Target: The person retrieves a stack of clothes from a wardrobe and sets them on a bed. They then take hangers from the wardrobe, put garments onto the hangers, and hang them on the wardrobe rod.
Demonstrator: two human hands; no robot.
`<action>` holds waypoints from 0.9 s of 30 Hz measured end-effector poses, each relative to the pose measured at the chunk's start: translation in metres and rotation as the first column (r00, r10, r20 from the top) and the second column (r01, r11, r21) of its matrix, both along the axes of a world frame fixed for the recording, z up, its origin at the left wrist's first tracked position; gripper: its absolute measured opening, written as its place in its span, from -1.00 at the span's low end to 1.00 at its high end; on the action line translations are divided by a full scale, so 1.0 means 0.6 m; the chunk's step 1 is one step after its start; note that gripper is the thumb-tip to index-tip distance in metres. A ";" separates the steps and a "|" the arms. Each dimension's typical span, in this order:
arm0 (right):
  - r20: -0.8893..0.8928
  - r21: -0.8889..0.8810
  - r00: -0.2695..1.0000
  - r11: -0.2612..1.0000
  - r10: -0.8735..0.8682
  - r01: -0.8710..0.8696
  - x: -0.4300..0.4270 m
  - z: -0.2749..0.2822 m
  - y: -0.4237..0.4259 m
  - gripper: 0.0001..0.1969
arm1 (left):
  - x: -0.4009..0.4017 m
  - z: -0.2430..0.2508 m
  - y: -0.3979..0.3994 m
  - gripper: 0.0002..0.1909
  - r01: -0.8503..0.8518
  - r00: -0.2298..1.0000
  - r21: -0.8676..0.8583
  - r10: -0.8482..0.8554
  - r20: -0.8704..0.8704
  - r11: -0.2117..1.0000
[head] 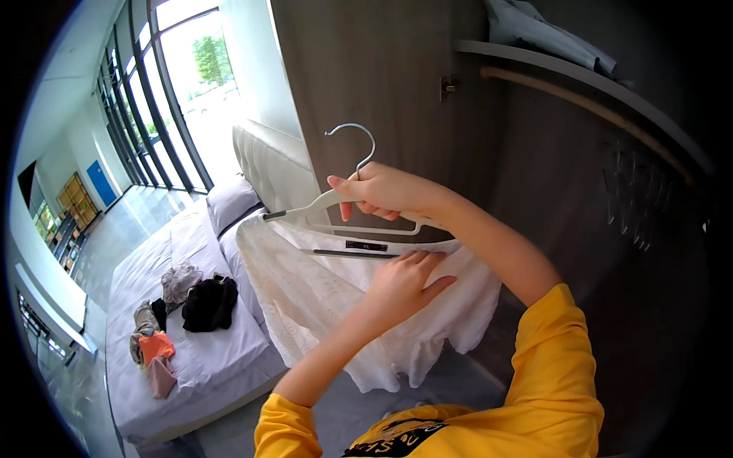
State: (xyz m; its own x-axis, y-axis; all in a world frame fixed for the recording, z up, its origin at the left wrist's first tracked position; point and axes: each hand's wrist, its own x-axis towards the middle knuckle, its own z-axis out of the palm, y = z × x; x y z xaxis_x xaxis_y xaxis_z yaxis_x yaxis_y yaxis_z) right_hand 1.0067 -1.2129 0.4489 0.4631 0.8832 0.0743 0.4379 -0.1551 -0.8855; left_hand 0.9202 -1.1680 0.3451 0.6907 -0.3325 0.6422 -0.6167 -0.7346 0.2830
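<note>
My right hand [381,189] grips the neck of a white clothes hanger [320,203] with a metal hook, held up before the wardrobe. From the hanger hangs a white, sheer-looking garment [320,303] with a dark label at its neckline. One hanger end, with a dark ribbed pad, reaches the garment's left shoulder; the other end is hidden behind my right wrist and the cloth. My left hand [401,283] touches the garment just below the neckline, over the hanger's lower bar, with thumb apart; whether its fingertips pinch the cloth is unclear.
At the left, a bed [229,355] bears a black garment [210,304], an orange cloth [156,346] and other clothes. The wardrobe at the right has a wooden rail [590,109] with several hangers [635,194] and a shelf [532,54] holding a grey bag-like thing [550,37].
</note>
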 end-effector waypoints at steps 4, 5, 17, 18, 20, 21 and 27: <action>-0.150 -0.035 0.987 0.997 0.056 -0.062 0.008 -0.006 -0.011 -0.49 | 0.030 -0.009 -0.048 -0.73 -0.041 0.963 -0.253 -0.030 -0.269 0.967; -0.216 -0.056 0.973 0.994 0.083 -0.097 0.007 -0.007 -0.013 -0.48 | 0.029 -0.011 -0.048 -0.73 -0.034 0.962 -0.253 -0.037 -0.270 0.967; -0.048 -0.125 0.991 0.983 0.126 -0.131 0.014 -0.008 -0.066 -0.65 | -0.005 0.073 0.140 -0.76 -0.313 0.925 -0.030 0.312 0.217 0.949; -0.031 -0.148 0.994 0.983 0.107 -0.110 0.009 -0.003 -0.071 -0.65 | -0.002 0.080 0.146 -0.76 -0.316 0.924 -0.033 0.315 0.216 0.948; 0.002 -0.140 0.996 0.986 0.093 -0.091 0.020 -0.004 -0.080 -0.67 | 0.012 0.099 0.153 -0.73 -0.285 0.945 0.131 0.301 -0.129 0.950; 0.034 -0.125 0.996 0.989 0.078 -0.074 0.026 -0.006 -0.086 -0.69 | 0.013 0.106 0.148 -0.73 -0.288 0.944 0.128 0.304 -0.130 0.949; 0.693 0.646 0.271 0.742 -0.668 0.179 0.022 -0.061 -0.190 -0.81 | 0.022 0.108 0.169 -0.67 -0.378 0.923 -0.004 0.377 -0.079 0.926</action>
State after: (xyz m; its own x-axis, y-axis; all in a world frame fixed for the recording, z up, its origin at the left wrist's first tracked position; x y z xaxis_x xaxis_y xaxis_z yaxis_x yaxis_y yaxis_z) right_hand 1.0200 -1.3266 0.4120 0.2134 0.3424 0.9150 0.9283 -0.3631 -0.0806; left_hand 0.9336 -1.0667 0.4098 0.8091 -0.0257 0.5870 -0.2709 -0.9028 0.3339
